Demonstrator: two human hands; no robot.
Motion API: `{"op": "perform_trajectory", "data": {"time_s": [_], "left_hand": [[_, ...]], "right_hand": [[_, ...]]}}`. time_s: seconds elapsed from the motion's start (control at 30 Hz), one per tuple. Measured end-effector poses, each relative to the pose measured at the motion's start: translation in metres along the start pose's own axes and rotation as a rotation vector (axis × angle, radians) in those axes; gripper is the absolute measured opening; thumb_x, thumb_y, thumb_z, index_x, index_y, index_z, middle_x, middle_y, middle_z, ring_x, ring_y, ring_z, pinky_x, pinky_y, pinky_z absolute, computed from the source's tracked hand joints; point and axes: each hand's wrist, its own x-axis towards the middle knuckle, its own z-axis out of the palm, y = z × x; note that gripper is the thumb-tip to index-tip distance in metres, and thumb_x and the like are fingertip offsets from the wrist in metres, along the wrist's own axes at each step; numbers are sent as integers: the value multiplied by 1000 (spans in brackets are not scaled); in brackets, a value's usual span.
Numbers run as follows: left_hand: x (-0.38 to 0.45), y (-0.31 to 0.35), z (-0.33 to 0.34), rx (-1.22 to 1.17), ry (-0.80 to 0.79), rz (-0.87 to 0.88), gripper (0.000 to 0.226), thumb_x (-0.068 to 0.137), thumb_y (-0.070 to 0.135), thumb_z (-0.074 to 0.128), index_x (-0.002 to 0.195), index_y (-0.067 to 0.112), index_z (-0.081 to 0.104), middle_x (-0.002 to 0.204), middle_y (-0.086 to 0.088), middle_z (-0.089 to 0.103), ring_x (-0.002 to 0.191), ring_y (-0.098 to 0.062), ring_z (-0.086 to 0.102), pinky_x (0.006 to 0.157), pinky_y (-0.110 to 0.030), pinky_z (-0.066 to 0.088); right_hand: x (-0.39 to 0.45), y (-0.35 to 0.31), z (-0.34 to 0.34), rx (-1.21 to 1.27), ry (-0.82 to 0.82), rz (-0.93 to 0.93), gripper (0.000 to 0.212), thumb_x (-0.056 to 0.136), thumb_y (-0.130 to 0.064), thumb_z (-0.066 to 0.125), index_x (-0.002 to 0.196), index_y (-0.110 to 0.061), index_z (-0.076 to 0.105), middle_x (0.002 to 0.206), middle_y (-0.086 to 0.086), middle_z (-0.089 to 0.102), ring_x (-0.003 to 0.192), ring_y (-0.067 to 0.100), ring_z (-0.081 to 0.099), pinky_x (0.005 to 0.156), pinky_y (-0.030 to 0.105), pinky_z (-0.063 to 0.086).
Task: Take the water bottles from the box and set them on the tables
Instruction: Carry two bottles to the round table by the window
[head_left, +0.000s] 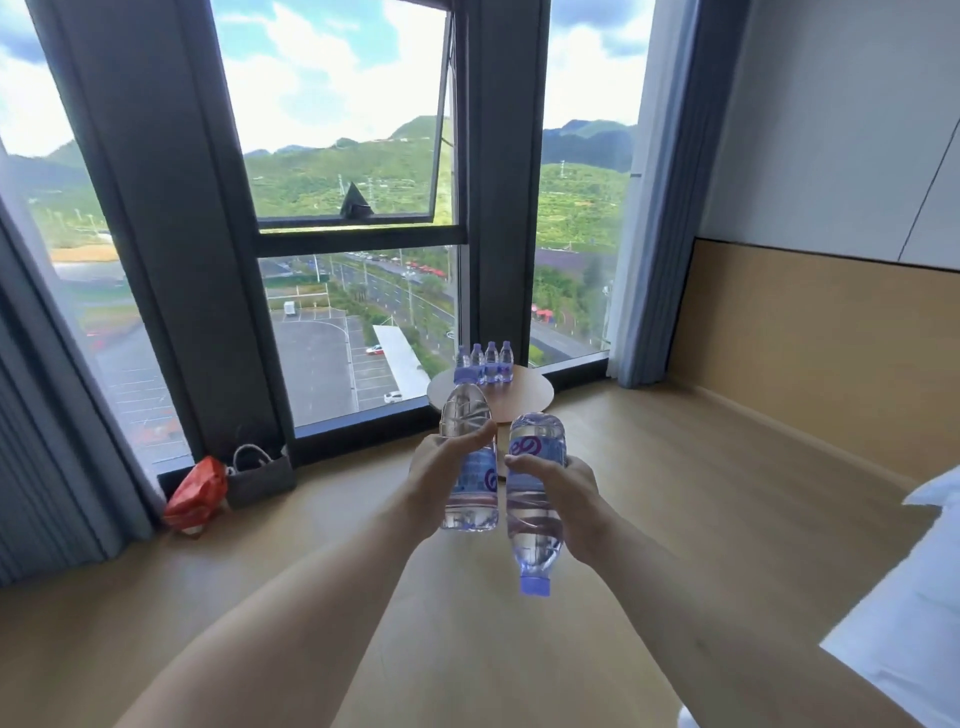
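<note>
While the left hand (441, 478) grips 1 upright bottle (467, 457) and the right hand (566, 499) grips 1 inverted bottle (535, 499), both well short of the table (524, 400), the inverted one should be turned cap up and both set beside the 4 bottles (485, 362) standing there.

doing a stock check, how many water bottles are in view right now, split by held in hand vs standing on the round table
Bottles held in hands: 2, one upright in the left hand, one cap-down in the right hand.
Bottles standing on the round table: 4, in a row by the window.
Total: 6 water bottles.
</note>
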Motion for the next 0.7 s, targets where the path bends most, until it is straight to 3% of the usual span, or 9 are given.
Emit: {"op": "perform_trajectory", "data": {"time_s": [0.07,0.2,0.27,0.43,0.6,0.7], "left_hand": [[36,-1,-8,-30,-13,-15,55,70,51,87,112,20,69,96,-12,78,86,-33,77,64,-38,62],[110,-10,-23,-14,-22,-22,54,74,51,85,113,15,74,104,-15,77,96,-36,75,92,-52,58],[149,-16,-28,4,2,-36,54,72,52,86,111,15,76,104,-15,77,96,-35,75,96,-52,56],[263,-24,-36,97,98,-44,72,59,64,88,110,15,75,102,-12,77,98,-32,74,95,-48,55],[376,-16,-40,78,201,-83,96,57,58,92,133,17,51,115,-12,70,97,-28,73,72,-35,56],[428,-13,-43,42,230,-119,86,59,50,93,126,18,51,114,-13,70,94,-28,74,70,-36,60]], "right_hand": [[36,-4,7,3,16,11,37,71,-21,88,103,-12,72,87,16,78,79,38,77,73,61,61],[114,-6,17,50,11,55,40,73,-21,87,107,-7,71,81,16,76,67,34,75,58,44,60],[156,-5,21,62,6,63,43,74,-22,86,109,-5,69,84,18,76,67,35,74,59,44,61],[276,-9,27,79,-40,60,46,75,-23,86,113,-6,68,91,21,77,70,34,75,66,48,63],[397,-26,25,110,-115,127,54,70,-28,88,113,-1,68,78,16,75,65,34,73,59,41,58],[459,-34,23,136,-137,179,73,60,-36,93,117,1,66,88,21,73,76,37,72,67,47,60]]}}
